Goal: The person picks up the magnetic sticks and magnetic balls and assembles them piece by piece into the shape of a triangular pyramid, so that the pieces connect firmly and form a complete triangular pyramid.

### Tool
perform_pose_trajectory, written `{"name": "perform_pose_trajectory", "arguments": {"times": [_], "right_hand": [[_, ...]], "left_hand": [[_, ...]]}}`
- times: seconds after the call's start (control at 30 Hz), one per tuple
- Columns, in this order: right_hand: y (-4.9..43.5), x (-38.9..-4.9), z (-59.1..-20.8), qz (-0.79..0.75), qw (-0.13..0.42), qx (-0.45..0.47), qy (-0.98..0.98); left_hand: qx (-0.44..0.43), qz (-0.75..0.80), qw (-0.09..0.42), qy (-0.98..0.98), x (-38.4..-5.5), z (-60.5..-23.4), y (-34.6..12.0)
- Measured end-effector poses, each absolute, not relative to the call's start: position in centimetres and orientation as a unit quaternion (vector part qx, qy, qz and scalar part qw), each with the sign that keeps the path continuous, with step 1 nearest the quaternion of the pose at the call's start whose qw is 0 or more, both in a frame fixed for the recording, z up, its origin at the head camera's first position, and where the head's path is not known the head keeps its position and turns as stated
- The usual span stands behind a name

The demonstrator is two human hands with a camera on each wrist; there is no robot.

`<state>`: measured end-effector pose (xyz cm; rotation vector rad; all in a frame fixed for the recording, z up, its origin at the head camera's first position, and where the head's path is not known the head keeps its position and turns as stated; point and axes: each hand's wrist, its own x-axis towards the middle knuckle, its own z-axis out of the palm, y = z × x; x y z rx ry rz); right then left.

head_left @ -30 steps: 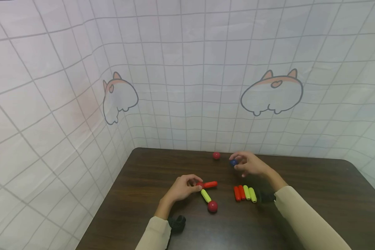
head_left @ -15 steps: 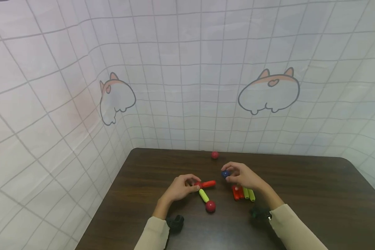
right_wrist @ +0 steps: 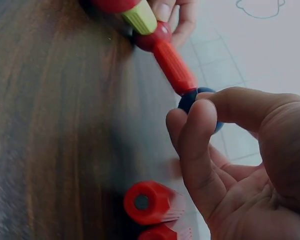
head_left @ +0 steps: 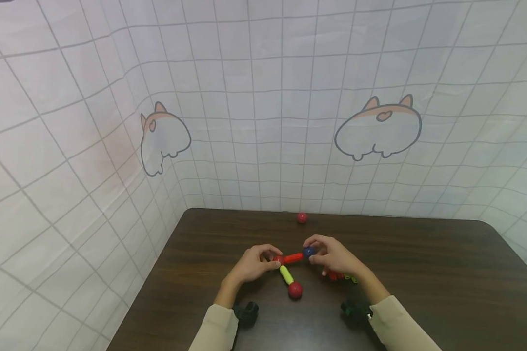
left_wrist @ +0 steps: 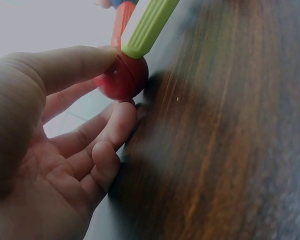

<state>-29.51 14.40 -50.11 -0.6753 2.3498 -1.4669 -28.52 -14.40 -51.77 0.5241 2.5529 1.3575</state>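
My left hand (head_left: 253, 264) pinches a red ball (left_wrist: 122, 82) between thumb and fingers. From that ball run a red rod (head_left: 293, 258) and a yellow-green rod (head_left: 286, 275), the latter ending at another red ball (head_left: 295, 290). At the red rod's other end is a blue ball (head_left: 308, 252), gripped by the thumb and fingers of my right hand (head_left: 337, 257). In the right wrist view the blue ball meets the rod's tip, though fingers cover much of it.
Loose red rods (right_wrist: 147, 202), one with a grey disc in its end, lie below my right hand beside yellow-green rods (head_left: 351, 278). A third red ball (head_left: 302, 218) sits near the dark wooden table's (head_left: 443, 273) back edge. White grid-patterned cloth (head_left: 263, 122) hangs behind.
My right hand has brought the blue ball leftward and nearer to me, to the red rod's free end. My left hand has kept its hold on the red ball.
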Motion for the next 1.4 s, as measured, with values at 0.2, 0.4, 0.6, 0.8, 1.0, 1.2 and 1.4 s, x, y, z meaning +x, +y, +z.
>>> {"name": "perform_pose_trajectory", "arguments": {"times": [0.2,0.4,0.6,0.8,1.0,1.2,1.4], "right_hand": [[14.3,-29.2,-50.2,-0.504,0.147,-0.228,0.820],[14.3,-28.8,-50.1,-0.484,0.148,-0.224,0.833],[14.4,-28.4,-49.9,-0.463,0.151,-0.219,0.846],[14.3,-28.0,-49.8,-0.448,0.148,-0.216,0.855],[14.2,-27.8,-49.6,-0.435,0.137,-0.216,0.863],[14.0,-28.1,-49.5,-0.422,0.128,-0.215,0.871],[13.7,-28.5,-49.5,-0.405,0.116,-0.210,0.882]], "left_hand": [[0.178,0.460,0.102,0.864,-28.5,-51.9,-14.4],[0.177,0.459,0.099,0.865,-28.7,-52.0,-14.4],[0.177,0.457,0.094,0.867,-28.7,-51.9,-14.3],[0.175,0.455,0.091,0.868,-28.7,-51.9,-14.3],[0.173,0.450,0.089,0.871,-28.6,-52.0,-14.1],[0.170,0.448,0.088,0.873,-28.6,-51.9,-14.1],[0.167,0.448,0.090,0.874,-28.6,-51.8,-14.2]]}}
